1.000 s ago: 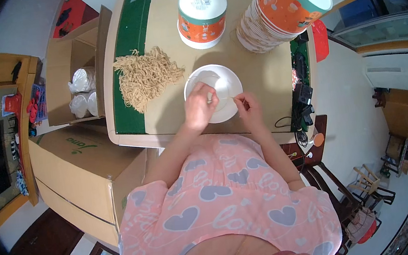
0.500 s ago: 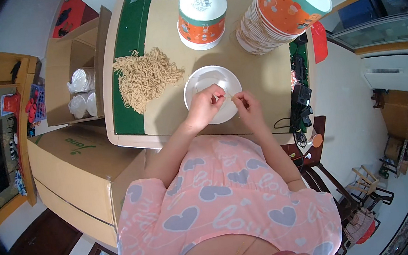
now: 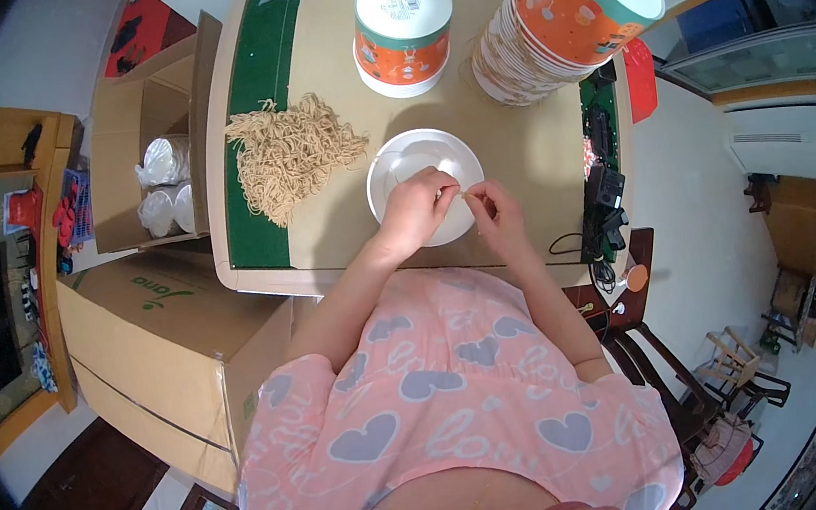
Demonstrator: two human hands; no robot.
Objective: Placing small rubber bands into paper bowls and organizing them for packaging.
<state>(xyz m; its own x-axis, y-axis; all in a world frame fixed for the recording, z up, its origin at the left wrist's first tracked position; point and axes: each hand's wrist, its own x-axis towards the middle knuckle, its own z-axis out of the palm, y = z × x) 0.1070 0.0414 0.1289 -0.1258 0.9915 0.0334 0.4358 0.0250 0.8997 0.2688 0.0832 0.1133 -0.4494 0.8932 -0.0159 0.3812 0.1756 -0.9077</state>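
A white round paper tub [image 3: 396, 163] stands in front of me at the table's near edge, its inside facing up. My left hand [image 3: 415, 209] is over it with thumb and fingers pinched together. Close by, at the tub's right rim, my right hand [image 3: 499, 219] is pinched too. A thin pale cord shows faintly between the fingertips; most of it is hidden by the fingers. To the left lies a tangled pile of beige cords [image 3: 291, 157]. Beyond the tub, an orange and green printed tub [image 3: 405, 49] stands upside down.
A tall stack of upside-down tubs [image 3: 558, 26], with beige cords along its side, leans at the far right. Black power adapters [image 3: 604, 192] and cables line the right edge. An open cardboard box [image 3: 128, 136] and a closed one [image 3: 159, 324] stand left of the table [image 3: 345, 51].
My fingertips have drawn slightly closer together at the tub's right rim. Both hands otherwise stay in the same place, and the tubs and cord pile have not moved.
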